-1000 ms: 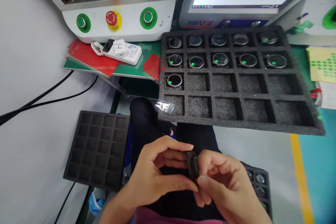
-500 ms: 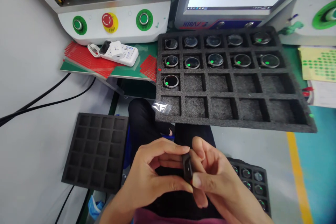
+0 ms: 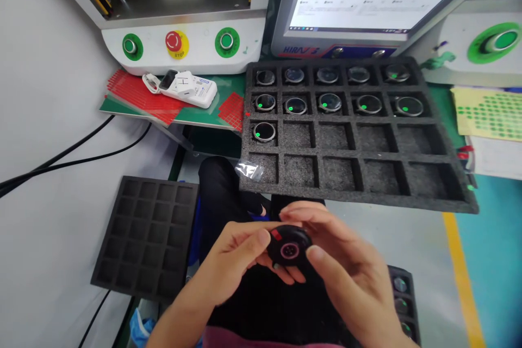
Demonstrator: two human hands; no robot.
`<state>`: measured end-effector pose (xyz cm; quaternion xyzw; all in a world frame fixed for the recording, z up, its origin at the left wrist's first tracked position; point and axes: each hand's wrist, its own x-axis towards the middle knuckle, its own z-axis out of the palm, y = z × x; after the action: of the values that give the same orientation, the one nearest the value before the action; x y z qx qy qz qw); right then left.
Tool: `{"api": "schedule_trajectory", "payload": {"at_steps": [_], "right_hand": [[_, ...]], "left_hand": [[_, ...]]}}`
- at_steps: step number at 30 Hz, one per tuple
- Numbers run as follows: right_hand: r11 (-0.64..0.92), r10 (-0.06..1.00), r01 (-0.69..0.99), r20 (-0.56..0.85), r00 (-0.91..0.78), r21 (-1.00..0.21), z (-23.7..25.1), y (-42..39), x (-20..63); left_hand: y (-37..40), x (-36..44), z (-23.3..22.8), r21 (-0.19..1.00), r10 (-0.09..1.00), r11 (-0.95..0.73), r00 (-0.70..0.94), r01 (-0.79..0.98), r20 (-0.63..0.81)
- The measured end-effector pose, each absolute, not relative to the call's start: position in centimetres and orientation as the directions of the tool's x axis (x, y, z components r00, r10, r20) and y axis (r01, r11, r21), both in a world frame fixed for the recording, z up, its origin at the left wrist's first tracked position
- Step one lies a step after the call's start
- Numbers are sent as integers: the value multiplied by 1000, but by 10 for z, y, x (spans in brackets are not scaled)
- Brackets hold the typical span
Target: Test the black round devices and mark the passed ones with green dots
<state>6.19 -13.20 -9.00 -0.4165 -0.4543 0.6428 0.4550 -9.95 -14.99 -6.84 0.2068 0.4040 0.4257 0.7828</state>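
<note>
Over my lap I hold a round black watch case (image 3: 299,239) with its back turned up toward me. A pinkish ring with small contacts marks its middle, and a red sticker (image 3: 276,234) sits near its upper left edge. My left hand (image 3: 240,253) pinches that left edge between thumb and fingers. From the other side my right hand (image 3: 346,266) closes on the rim, thumb at the lower right, fingers behind. Beyond my hands lies a dark foam tray (image 3: 362,198), with round watch cases in its two far rows and one watch case (image 3: 264,131) in the third row.
An empty-pocketed foam tray (image 3: 142,239) stands low at the left; another tray (image 3: 411,296) with watch cases is at the lower right. Behind are a white machine panel (image 3: 199,43) with buttons, a monitor (image 3: 350,0), a white handheld device (image 3: 199,89), red sticker sheets (image 3: 141,98) and a plastic scrap (image 3: 249,169).
The watch case has turned from edge-on to back-up, showing the red sticker. My right hand has opened wider around its rim. The view has shifted slightly.
</note>
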Motion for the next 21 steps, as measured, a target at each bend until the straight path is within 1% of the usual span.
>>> {"api": "schedule_trajectory", "payload": {"at_steps": [2,4,6,9,11,13,15,19,21], "right_hand": [[-219,946,-234,-147,-289,-947,-87,-134,59],[-292,930,-289,-201,-307,-912,-86,-135,57],[-339,920,-320,-240,-310,-884,-87,-136,56],[-303,926,-288,-209,-316,-908,-90,-137,57],[-250,936,-273,-160,-312,-929,-91,-137,57],[-218,944,-271,-133,-301,-937,-90,-137,57],[-199,952,-261,-124,-279,-945,-88,-138,56],[-177,963,-235,-119,-244,-956,-87,-142,55],[-155,964,-243,-93,-247,-957,-90,-145,56]], "left_hand": [[-153,-94,-67,725,845,534,239,-435,-479],[-155,-89,-63,788,856,516,168,-336,-489],[-155,-85,-60,825,856,515,178,-231,-485],[-153,-83,-57,856,838,518,208,-8,-505],[-153,-83,-56,851,837,492,170,183,-521],[-153,-83,-56,840,849,445,153,310,-506],[-153,-82,-54,849,867,397,161,348,-471],[-153,-79,-51,883,913,281,178,376,-367],[-153,-79,-50,896,927,234,190,376,-322]]}}
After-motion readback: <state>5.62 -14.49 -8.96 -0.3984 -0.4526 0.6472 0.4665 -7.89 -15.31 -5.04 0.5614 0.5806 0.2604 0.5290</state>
